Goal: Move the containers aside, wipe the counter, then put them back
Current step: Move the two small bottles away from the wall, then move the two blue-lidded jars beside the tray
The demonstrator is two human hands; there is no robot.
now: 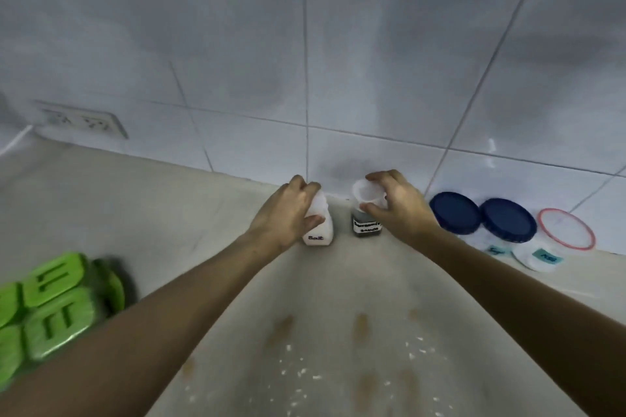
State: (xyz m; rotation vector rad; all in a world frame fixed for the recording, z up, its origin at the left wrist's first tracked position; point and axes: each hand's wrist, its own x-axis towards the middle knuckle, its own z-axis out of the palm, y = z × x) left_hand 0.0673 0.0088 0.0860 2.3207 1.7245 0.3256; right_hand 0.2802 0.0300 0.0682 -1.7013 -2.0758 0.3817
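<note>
Two small jars stand by the tiled wall at the back of the counter [237, 234]. My left hand [288, 210] grips the top of the white jar labelled Salt [320, 235]. My right hand [396, 203] holds the white lid of the dark-filled jar [366, 225] with a black-lettered label. Both jars rest upright on the counter, a small gap between them. Brown stains [359, 328] and white crumbs [298, 372] mark the counter in front, between my forearms.
To the right along the wall stand two blue-lidded containers [455, 211] [508, 220] and a clear one with a red-rimmed lid [567, 228]. A green multi-compartment box [54, 308] sits at the left front. A wall socket [81, 122] is at the back left.
</note>
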